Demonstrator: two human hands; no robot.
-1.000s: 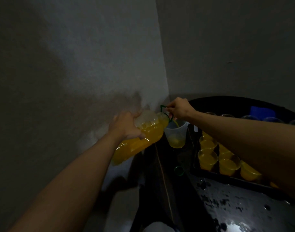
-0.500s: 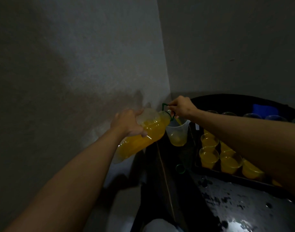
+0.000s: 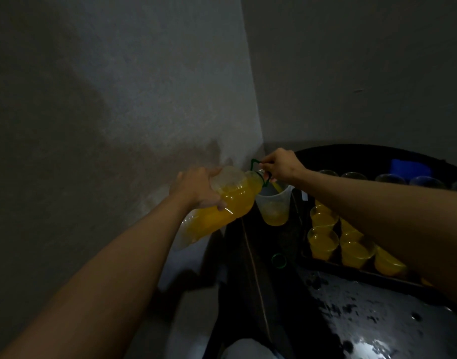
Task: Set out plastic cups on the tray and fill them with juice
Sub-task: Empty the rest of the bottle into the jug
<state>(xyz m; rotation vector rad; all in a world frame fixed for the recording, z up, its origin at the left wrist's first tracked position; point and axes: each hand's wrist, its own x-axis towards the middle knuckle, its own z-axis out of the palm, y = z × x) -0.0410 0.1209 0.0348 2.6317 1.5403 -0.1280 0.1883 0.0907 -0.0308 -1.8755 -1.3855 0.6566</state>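
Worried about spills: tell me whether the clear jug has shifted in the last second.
No. The clear jug sits just as far left of the tray corner as before.

Right forearm [image 3: 377, 211] covers some filled cups [image 3: 323, 243], tray [image 3: 351, 274] right end; blue object [image 3: 408, 169] behind too dim to identify.

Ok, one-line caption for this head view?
Left hand grips the tilted juice bottle, right hand holds its green handle, pouring into a clear jug beside the tray of filled cups.
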